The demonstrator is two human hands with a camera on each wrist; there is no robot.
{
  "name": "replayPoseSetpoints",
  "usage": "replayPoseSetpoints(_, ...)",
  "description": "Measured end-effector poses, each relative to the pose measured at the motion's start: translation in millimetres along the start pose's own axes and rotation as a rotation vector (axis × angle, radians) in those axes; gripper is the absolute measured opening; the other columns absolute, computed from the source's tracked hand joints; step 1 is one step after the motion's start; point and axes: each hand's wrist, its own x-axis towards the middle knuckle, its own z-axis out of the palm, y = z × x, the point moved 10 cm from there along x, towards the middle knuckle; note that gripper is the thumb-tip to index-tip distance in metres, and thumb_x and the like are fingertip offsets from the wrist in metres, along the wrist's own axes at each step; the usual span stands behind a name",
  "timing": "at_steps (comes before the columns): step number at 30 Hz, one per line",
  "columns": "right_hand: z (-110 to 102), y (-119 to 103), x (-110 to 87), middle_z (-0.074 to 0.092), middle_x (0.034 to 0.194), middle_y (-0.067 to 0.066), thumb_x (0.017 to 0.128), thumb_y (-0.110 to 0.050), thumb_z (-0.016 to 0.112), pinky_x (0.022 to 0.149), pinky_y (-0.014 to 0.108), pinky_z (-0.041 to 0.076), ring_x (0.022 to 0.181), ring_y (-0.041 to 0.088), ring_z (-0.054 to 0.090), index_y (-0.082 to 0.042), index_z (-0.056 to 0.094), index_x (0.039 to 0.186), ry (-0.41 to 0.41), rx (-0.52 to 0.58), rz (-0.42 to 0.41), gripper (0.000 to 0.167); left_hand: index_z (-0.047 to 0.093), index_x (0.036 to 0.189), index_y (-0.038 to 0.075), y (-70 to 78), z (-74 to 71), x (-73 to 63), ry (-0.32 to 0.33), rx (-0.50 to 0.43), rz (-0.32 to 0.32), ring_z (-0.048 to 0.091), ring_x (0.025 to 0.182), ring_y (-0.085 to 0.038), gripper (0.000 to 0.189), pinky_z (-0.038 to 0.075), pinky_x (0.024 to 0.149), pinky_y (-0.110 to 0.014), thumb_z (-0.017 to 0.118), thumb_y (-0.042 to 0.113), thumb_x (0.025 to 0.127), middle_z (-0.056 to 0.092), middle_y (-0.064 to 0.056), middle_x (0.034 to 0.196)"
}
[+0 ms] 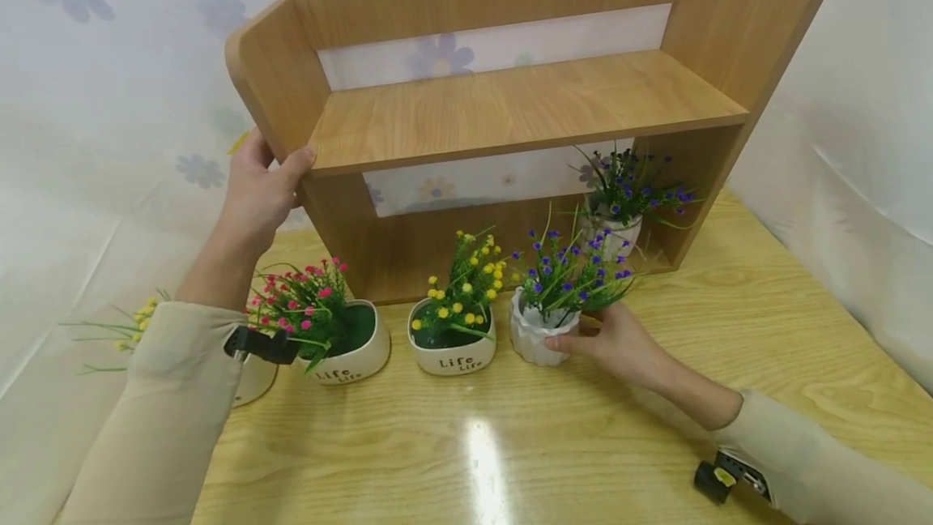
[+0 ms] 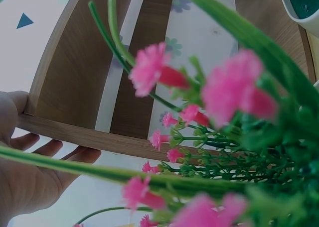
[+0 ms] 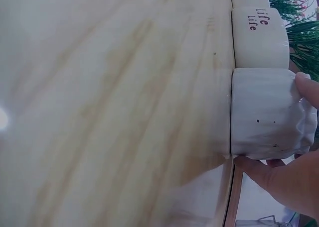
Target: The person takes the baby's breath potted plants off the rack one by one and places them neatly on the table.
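Observation:
My left hand (image 1: 255, 189) grips the left side panel of a two-tier wooden shelf (image 1: 525, 108), thumb at the front and fingers behind. In the left wrist view, pink flowers (image 2: 234, 87) partly cover that panel. My right hand (image 1: 623, 347) holds a white fluted pot (image 1: 538, 337) with purple flowers, thumb on its front and fingers round its right side. The right wrist view shows this pot (image 3: 266, 112) on the table beside a "Life" pot (image 3: 259, 43). Another purple-flowered white pot (image 1: 623, 237) stands inside the lower tier at the right.
Left of the held pot stand a yellow-flowered "Life" pot (image 1: 455, 359) and a pink-flowered one (image 1: 364, 359). A further yellow-flowered pot (image 1: 255, 379) is partly hidden behind my left sleeve. All stand on a wood-grain table (image 1: 408, 444), before a flower-print cloth (image 1: 146, 47).

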Motion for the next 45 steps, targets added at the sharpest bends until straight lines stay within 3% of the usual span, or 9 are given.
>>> replayPoseSetpoints(9,-3,-2,-1.1,0.058,0.138,0.01,0.081,-0.013,0.086,0.102,0.056,0.046,0.127,0.037,0.052,-0.011,0.046,0.146,-0.039,-0.007,-0.017,0.076,0.041,0.152,0.024,0.6,-0.2,-0.6,-0.006,-0.007,0.016,0.042,0.136,-0.038,0.053,0.038,0.103,-0.067,0.058,0.023,0.102,0.037,-0.008,0.155)
replayPoseSetpoints(16,-24,-2,-5.7,0.056,0.14,0.01,0.081,-0.013,0.086,0.104,0.067,0.036,0.131,0.037,0.048,-0.012,0.045,0.146,-0.03,-0.062,-0.026,0.077,0.041,0.152,0.024,0.7,0.6,0.6,-0.013,-0.018,0.014,0.041,0.136,-0.037,0.054,0.037,0.103,-0.069,0.059,0.023,0.102,0.037,-0.008,0.155)
replayPoseSetpoints(19,-37,-1,-8.8,0.049,0.145,0.012,0.083,-0.013,0.084,0.103,0.06,0.042,0.132,0.04,0.045,-0.014,0.038,0.151,-0.013,-0.067,0.026,0.082,0.041,0.152,0.024,0.6,0.4,0.6,-0.011,-0.014,0.012,0.042,0.136,-0.037,0.053,0.037,0.103,-0.069,0.059,0.023,0.102,0.037,-0.008,0.155)
replayPoseSetpoints(22,-52,1,-10.9,0.04,0.149,0.015,0.086,-0.011,0.081,0.098,0.041,0.051,0.132,0.043,0.044,-0.01,0.032,0.152,0.016,-0.053,0.063,0.081,0.041,0.152,0.024,0.6,0.1,0.7,-0.006,-0.013,0.008,0.042,0.136,-0.037,0.053,0.037,0.103,-0.069,0.059,0.023,0.102,0.037,-0.008,0.155)
replayPoseSetpoints(27,-81,-1,-8.9,0.041,0.141,0.021,0.088,0.0,0.076,0.09,0.019,0.051,0.124,0.044,0.048,0.003,0.035,0.147,0.122,-0.106,-0.001,0.072,0.041,0.152,0.023,0.6,0.6,0.4,-0.002,-0.016,0.004,0.042,0.136,-0.037,0.053,0.035,0.104,-0.069,0.058,0.023,0.102,0.037,-0.008,0.155)
replayPoseSetpoints(33,-108,4,-4.1,0.046,0.136,0.023,0.09,0.002,0.071,0.079,0.014,0.052,0.12,0.039,0.051,0.005,0.034,0.147,0.217,-0.158,-0.031,0.068,0.04,0.152,0.024,0.3,0.3,-0.7,0.0,0.006,0.002,0.041,0.137,-0.037,0.053,0.035,0.104,-0.07,0.058,0.024,0.102,0.037,-0.008,0.156)
replayPoseSetpoints(40,-125,8,2.1,0.048,0.135,0.024,0.089,0.007,0.066,0.075,0.013,0.051,0.107,0.013,0.056,0.006,0.031,0.148,0.298,-0.157,-0.053,0.069,0.041,0.152,0.024,-1.7,-0.1,0.7,-0.008,-0.005,0.004,0.041,0.137,-0.037,0.053,0.036,0.104,-0.069,0.058,0.024,0.102,0.037,-0.007,0.156)
replayPoseSetpoints(45,-130,18,7.2,0.044,0.14,0.031,0.09,0.004,0.065,0.072,0.014,0.052,0.117,0.032,0.055,0.005,0.026,0.152,0.299,-0.141,-0.006,0.073,0.04,0.153,0.024,-1.9,0.5,1.5,-0.011,-0.016,0.005,0.041,0.137,-0.037,0.054,0.036,0.104,-0.069,0.058,0.023,0.102,0.037,-0.007,0.156)
